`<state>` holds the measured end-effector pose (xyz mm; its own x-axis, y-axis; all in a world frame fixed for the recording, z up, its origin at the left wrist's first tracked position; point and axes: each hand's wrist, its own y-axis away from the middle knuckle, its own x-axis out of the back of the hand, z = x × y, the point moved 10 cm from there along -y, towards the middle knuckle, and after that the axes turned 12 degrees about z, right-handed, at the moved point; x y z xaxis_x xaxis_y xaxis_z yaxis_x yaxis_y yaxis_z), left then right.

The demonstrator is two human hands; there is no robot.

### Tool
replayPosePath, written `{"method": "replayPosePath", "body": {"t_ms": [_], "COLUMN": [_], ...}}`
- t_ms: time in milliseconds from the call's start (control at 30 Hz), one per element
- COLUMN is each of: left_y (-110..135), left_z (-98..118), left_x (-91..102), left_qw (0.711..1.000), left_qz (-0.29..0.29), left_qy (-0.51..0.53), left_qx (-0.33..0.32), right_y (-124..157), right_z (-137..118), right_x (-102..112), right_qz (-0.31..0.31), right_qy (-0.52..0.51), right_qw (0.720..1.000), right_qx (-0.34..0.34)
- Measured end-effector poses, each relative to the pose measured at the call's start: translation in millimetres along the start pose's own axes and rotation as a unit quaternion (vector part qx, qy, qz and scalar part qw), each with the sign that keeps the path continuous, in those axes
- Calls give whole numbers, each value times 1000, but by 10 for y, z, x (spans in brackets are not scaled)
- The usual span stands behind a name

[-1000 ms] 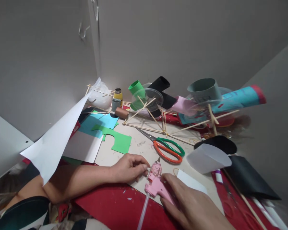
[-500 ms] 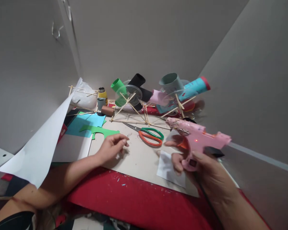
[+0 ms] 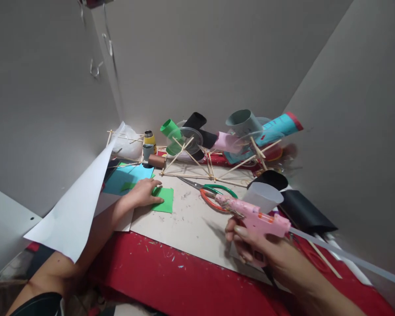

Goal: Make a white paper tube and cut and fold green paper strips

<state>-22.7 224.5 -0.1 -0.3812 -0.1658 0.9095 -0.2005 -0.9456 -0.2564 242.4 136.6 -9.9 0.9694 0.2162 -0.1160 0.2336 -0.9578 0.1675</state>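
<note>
Your right hand (image 3: 250, 245) wraps its fingers round the pink glue gun (image 3: 256, 217), held above the board (image 3: 191, 224) at near right, nozzle pointing left. Your left hand (image 3: 145, 194) lies flat, fingers together, on the green paper (image 3: 164, 201) further left. No glue shows on it yet.

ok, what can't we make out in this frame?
Head view only.
glue gun handle: wrapped by the right hand.
green paper, left part: under the left hand.
scissors handles: partly behind the glue gun tip.
paper rolls at the back right: motion-blurred.
</note>
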Motion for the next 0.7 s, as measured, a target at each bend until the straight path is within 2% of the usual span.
{"method": "replayPosePath", "body": {"t_ms": [100,200,367,433,533,633,700], "left_y": [-17,-47,-114,-135,-131,-83,-35], "left_z": [-5,-16,178,209,192,183,176], "left_x": [-25,-8,131,208,201,18,-147], "left_qw": [1000,999,993,969,904,858,839], "left_qz": [-10,-15,-27,-20,-16,-45,-69], "left_qy": [3,22,113,239,394,458,476], "left_qx": [7,21,7,63,164,227,255], "right_y": [34,90,135,139,126,109,102], "right_z": [19,33,-129,-208,-261,-233,-192], "right_x": [-73,-183,-322,-357,-368,-352,-346], "right_qz": [-16,-65,-122,-125,-112,-99,-99], "right_qy": [36,66,146,190,255,285,292], "right_qw": [999,996,978,966,947,937,934], "right_qx": [0,1,85,122,158,174,180]}}
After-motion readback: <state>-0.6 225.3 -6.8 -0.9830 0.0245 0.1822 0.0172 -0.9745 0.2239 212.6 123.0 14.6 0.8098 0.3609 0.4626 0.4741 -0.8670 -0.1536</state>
